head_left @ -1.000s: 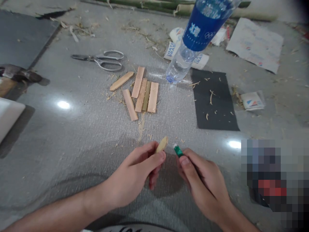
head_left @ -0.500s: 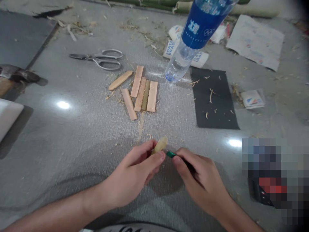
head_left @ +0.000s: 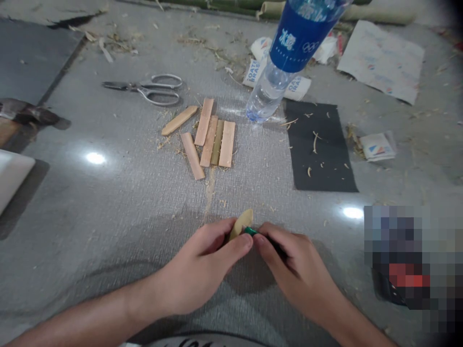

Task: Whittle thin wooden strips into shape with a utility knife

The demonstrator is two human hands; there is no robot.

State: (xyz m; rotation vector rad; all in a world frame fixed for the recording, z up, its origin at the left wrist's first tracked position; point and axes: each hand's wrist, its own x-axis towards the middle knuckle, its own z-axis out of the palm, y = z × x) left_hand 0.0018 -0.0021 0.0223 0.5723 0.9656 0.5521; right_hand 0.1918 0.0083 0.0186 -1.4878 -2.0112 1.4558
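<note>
My left hand (head_left: pixel 206 262) is closed around a small pale bamboo piece (head_left: pixel 243 222), whose rounded tip sticks up past the fingers. In my right hand (head_left: pixel 292 262) is a green-handled carving knife (head_left: pixel 250 231), gripped near its front end. The front of the knife meets the face of the bamboo piece beside my left thumb; its blade is mostly hidden. Farther off on the table lie several bamboo strips (head_left: pixel 227 144), some side by side. One strip with a pointed end (head_left: pixel 180 120) lies at a slant to their left.
Metal scissors (head_left: pixel 159 90) lie beyond the strips. Behind stands a water bottle (head_left: pixel 294 43) near crumpled wrappers (head_left: pixel 252 72). A black sheet (head_left: pixel 320 147) with shavings is to the right, a hammer (head_left: pixel 29 113) and a white slab (head_left: pixel 14 176) at left. Bamboo poles (head_left: pixel 379 14) lie at the back.
My right hand has moved left, bringing the knife from just beside the bamboo piece onto its face. The bamboo piece has shifted and turned slightly in my left hand.
</note>
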